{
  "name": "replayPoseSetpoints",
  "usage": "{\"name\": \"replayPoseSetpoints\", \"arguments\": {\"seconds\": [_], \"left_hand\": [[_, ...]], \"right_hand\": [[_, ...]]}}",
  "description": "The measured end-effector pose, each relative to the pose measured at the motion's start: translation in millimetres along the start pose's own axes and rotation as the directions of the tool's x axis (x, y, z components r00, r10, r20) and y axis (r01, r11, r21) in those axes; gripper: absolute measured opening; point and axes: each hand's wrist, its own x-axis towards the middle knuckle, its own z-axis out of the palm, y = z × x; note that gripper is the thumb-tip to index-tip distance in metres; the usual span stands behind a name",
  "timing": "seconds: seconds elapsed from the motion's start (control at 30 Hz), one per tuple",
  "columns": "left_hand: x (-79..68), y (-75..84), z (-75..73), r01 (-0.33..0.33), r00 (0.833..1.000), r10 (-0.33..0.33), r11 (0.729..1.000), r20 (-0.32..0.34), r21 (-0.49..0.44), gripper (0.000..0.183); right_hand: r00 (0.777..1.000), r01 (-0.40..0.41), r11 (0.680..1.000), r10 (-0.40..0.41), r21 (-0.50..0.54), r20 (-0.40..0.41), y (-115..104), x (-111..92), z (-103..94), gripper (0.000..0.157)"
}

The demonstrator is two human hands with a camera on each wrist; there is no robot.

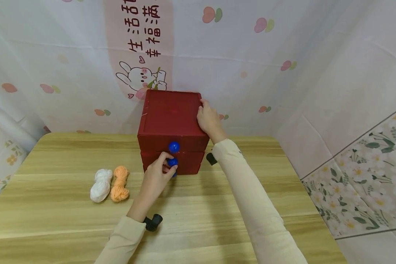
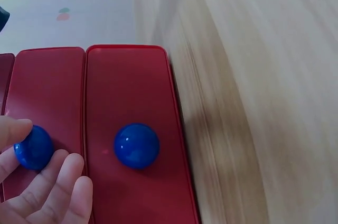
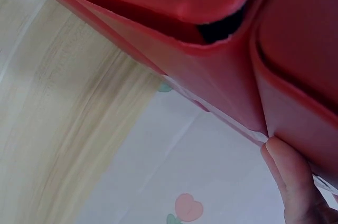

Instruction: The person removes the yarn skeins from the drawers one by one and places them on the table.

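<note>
A red drawer cabinet (image 1: 173, 113) stands on the wooden table against the curtain. Round blue knobs sit on its stacked drawer fronts, the top knob (image 1: 174, 147) in plain sight. My left hand (image 1: 156, 172) pinches the middle drawer knob (image 2: 35, 148) between thumb and finger, the other fingers spread near the drawer front. Below it, the bottom drawer's knob (image 2: 137, 146) shows fully in the left wrist view. At the cabinet's upper right edge rests my right hand (image 1: 211, 119), its fingers reaching along the side toward the back corner. In the right wrist view a fingertip (image 3: 285, 155) touches the red side.
Left of the cabinet, a white yarn skein (image 1: 101, 185) and an orange yarn skein (image 1: 120, 184) lie side by side on the wooden table (image 1: 191, 227). A patterned curtain (image 1: 231, 73) hangs right behind the cabinet. Black wrist camera mounts (image 1: 153, 222) stick out from the wrists.
</note>
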Motion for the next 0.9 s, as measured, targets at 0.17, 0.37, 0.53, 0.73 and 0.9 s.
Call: {"name": "replayPoseSetpoints", "arguments": {"seconds": [0.17, 0.37, 0.53, 0.73, 0.9], "left_hand": [[-6.6, 2.0, 1.5, 0.002, 1.0, -0.001, 1.0, -0.031, 0.016, 0.024], [-15.7, 4.1, 3.5, 0.011, 0.999, -0.01, 1.0, -0.05, 0.02, 0.025], [-24.8, 5.8, 5.0, 0.02, 0.998, -0.02, 1.0, -0.059, 0.0, 0.026], [-36.7, 10.1, 4.5, 0.041, 0.997, -0.042, 0.999, -0.059, -0.011, 0.024], [-47.8, 13.9, 2.8, 0.044, 0.997, -0.043, 0.999, -0.058, 0.013, 0.024]], "right_hand": [[1.0, -0.001, 1.0, 0.001, 0.004, 0.016, 0.0, 0.0, -0.7, 0.046], [1.0, 0.002, 1.0, -0.002, 0.005, 0.018, 0.5, 0.6, -1.7, 0.045], [1.0, -0.004, 1.0, 0.004, 0.002, 0.016, 1.5, 1.7, -1.9, 0.045], [1.0, -0.001, 1.0, 0.001, 0.011, 0.006, 2.6, 2.0, -1.4, 0.045], [1.0, 0.001, 1.0, -0.002, 0.016, 0.011, 2.3, 1.1, -1.5, 0.045]]}}
